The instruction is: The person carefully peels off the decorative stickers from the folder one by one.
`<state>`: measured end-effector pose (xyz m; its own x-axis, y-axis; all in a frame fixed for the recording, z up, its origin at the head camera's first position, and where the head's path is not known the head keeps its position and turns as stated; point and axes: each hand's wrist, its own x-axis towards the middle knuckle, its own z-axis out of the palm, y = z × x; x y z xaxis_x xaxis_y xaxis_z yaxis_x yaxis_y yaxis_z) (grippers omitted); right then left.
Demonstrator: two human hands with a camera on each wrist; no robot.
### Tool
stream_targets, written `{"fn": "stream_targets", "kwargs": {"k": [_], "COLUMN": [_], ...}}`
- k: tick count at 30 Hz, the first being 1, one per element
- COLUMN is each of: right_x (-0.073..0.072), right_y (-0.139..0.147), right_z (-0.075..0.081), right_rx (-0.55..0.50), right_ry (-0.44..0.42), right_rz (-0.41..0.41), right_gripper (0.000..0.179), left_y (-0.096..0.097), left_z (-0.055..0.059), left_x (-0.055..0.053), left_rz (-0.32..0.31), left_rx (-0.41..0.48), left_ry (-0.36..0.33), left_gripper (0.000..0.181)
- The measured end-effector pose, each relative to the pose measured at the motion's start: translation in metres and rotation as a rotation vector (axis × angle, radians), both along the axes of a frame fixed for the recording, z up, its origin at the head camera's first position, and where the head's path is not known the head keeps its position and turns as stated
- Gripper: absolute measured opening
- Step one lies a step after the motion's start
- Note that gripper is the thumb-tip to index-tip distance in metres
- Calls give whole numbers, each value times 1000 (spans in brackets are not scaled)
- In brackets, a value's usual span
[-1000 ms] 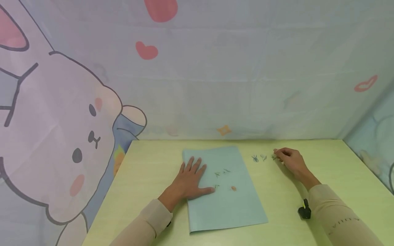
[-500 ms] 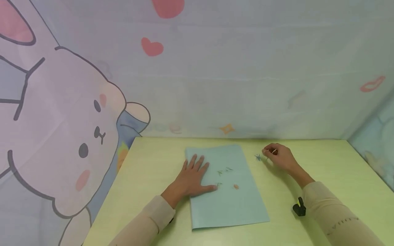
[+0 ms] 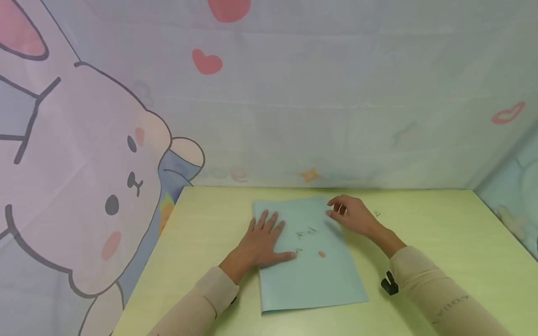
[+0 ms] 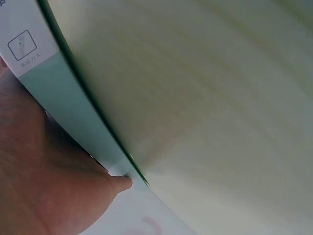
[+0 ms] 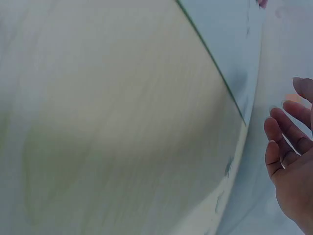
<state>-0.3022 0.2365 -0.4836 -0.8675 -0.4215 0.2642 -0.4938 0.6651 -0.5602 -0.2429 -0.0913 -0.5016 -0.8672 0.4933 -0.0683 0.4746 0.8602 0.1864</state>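
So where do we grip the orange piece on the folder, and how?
Probably a fingertip pinch across the middle of the orange piece, coming from above and the right. It's small, looks flat on the blue-green folder and is uncovered; the left hand and the small green pieces lie to its left. Can't tell whether it's loose.

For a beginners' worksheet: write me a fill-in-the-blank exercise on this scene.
The hand lying flat on the folder is the ____ one.
Besides one orange piece, ____ small green pieces show on the folder.
Another green piece lies past the right hand, on the ____.

Missing words: left; three; table.
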Motion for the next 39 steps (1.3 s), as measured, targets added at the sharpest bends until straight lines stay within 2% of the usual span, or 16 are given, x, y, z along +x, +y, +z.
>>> {"fn": "stream_targets", "kwargs": {"k": [7, 16, 22, 30, 39], "right_x": [5, 9, 9, 12, 13], "right_y": [-19, -31, -37, -42, -41], "right_z": [-10, -12, -12, -8, -11], "right_rx": [-12, 61, 128, 117, 114], "right_ry": [-33, -60, -56, -55, -54], "right_rz": [97, 172, 201, 243, 226], "right_gripper": [33, 32, 29, 25, 22], "left_y": [2, 2, 2, 0, 1], "left_z": [-2, 1, -1, 1, -1], "left_x": [-1, 1, 0, 1, 1], "left_rz": [-1, -5, -7, -7, -7], "left_rx": [-8, -20, -18, -11, -6], "left_ry": [2, 4, 8, 10, 10], "left_gripper": [103, 102, 102, 102, 102]}}
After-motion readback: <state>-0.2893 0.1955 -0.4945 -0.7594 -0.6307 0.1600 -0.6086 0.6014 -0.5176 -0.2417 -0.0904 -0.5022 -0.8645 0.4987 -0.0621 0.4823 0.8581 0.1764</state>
